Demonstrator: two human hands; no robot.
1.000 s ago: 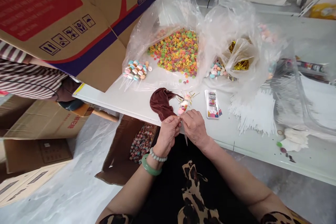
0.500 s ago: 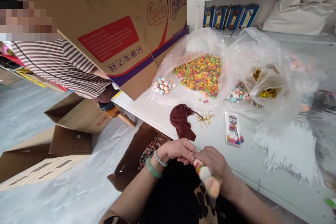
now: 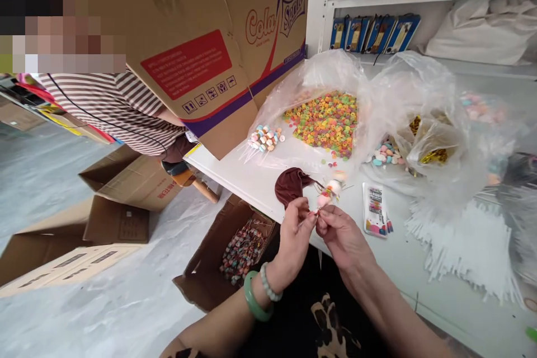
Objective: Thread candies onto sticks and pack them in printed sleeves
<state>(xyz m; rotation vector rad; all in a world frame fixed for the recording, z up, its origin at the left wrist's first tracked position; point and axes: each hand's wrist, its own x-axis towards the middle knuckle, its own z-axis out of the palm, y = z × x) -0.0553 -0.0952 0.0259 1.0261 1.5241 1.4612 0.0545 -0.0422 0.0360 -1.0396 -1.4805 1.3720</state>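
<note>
A wrapped candy skewer [image 3: 329,194] with pink and white pieces points up and away over the table's front edge. At its near end, my left hand [image 3: 297,229], with beads and a green bangle on the wrist, pinches the wrapper's tip. My right hand [image 3: 342,235] pinches the same end beside it, fingertips close together. Just beyond my left hand lies a dark red cloth [image 3: 292,185], with gold twist ties [image 3: 347,185] partly hidden behind the skewer. Printed cards [image 3: 375,210] lie right of the skewer.
Plastic bags hold colourful ring candies [image 3: 327,123] and gold ties [image 3: 434,155]. White sticks [image 3: 465,243] spread at right. Candy skewers [image 3: 265,139] lie near a large carton [image 3: 188,17]. An open box [image 3: 201,268] stands below left. A person in a striped shirt [image 3: 100,106] is at left.
The skewer has swung from pointing down toward my body to pointing up over the table. Both hands have turned, with their fingertips now together at its near end.
</note>
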